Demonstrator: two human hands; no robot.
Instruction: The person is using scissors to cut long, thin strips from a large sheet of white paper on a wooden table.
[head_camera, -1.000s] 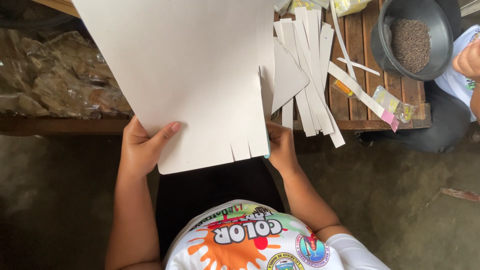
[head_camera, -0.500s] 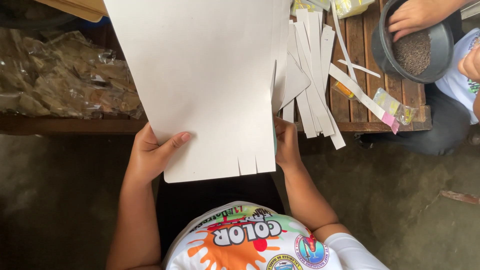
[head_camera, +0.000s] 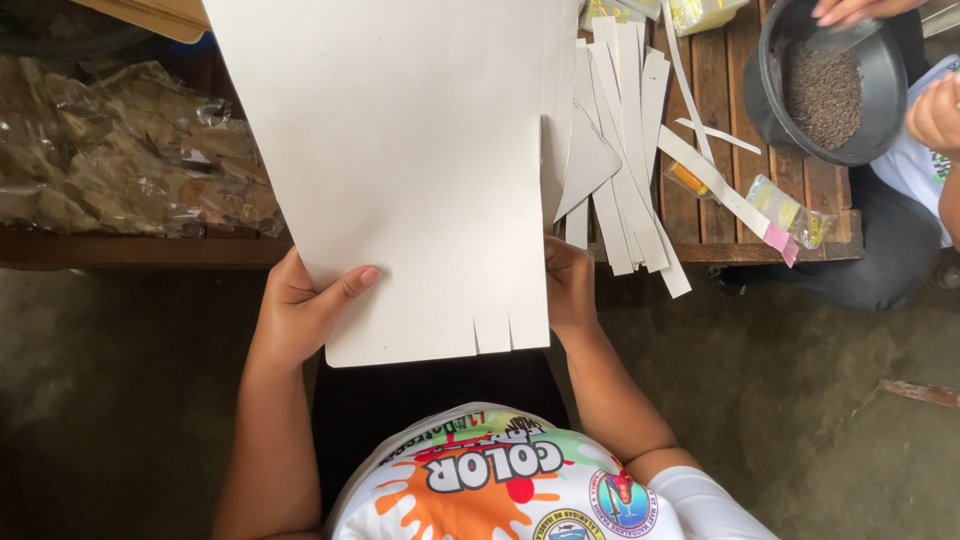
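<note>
Both hands, left hand (head_camera: 300, 315) and right hand (head_camera: 570, 290), grip a large white card sheet (head_camera: 400, 170), its near edge slit. Small yellow packets (head_camera: 790, 210) lie right on the table (head_camera: 720, 90).

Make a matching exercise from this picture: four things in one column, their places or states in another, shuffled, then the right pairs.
1. white card sheet
2. cut strips
3. black bowl
4. clear bag of dry leaves

A. on the bench at far left
B. holds dark grains
C. piled on the wooden slats
D. held at both lower corners, slit along the bottom edge

Pairs: 1-D, 2-C, 3-B, 4-A
</note>
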